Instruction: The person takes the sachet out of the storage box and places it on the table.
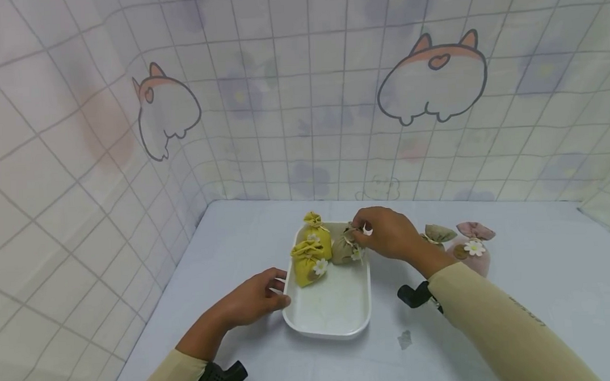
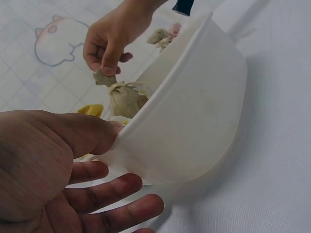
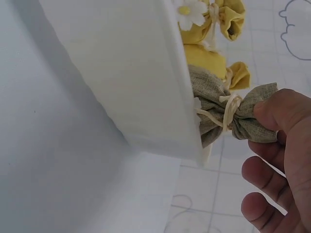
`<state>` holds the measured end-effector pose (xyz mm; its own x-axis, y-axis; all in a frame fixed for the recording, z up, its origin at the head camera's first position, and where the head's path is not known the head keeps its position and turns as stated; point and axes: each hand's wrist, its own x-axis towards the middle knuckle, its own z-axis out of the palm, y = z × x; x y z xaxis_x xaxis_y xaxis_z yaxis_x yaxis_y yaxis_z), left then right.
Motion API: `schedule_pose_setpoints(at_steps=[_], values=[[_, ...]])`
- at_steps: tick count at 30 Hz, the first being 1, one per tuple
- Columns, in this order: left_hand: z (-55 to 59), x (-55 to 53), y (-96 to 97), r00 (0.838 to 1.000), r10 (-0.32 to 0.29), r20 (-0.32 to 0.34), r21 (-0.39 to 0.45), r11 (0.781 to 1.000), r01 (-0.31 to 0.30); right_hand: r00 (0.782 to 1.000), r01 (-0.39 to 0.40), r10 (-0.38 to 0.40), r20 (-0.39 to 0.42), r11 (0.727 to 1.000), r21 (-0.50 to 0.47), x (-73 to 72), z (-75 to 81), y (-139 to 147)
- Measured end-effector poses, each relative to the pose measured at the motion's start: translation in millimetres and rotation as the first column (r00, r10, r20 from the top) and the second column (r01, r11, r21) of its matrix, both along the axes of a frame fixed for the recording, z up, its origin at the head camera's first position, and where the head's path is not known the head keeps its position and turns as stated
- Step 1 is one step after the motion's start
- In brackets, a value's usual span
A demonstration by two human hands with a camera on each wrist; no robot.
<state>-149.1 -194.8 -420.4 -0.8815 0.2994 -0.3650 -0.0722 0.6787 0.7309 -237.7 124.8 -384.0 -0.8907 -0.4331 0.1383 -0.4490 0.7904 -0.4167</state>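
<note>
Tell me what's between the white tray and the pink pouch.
The head view shows a partly hidden grey-green pouch there, beside the pink pouch, and the right hand stretched over the white tray.

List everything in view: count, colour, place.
Table: 1, pale, foreground
Tray: 1, white, on table
Yellow pouches: 2, yellow, tray's far left
Held pouch: 1, taupe, tray's far right
Pink pouch: 1, pink, table's right
Other pouch: 1, taupe, beside pink pouch
Flowers: 4 seen, white, on pouches
Patch: 1, grey, on table
Backdrop: 1, white, behind and left
Sleeves: 2, beige, both sides
Wrist devices: 2, black, by cuffs
Left grip: 1, bare hand, at tray's left
Right grip: 1, bare hand, pinching held pouch
</note>
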Motion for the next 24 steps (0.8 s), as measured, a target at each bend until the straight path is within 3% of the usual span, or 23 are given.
schedule_pose_setpoints(at_steps=[9,24], values=[[0.9,-3.4,-0.8,1.0,-0.002,0.003,-0.002,1.0,0.002,0.999,0.046,-0.047,-0.014,0.998,-0.045,5.6,18.1,3],[1.8,0.3,2.0,1.0,0.019,0.009,-0.004,1.0,-0.019,0.997,0.048,-0.052,-0.064,0.997,-0.059,21.9,40.6,13]])
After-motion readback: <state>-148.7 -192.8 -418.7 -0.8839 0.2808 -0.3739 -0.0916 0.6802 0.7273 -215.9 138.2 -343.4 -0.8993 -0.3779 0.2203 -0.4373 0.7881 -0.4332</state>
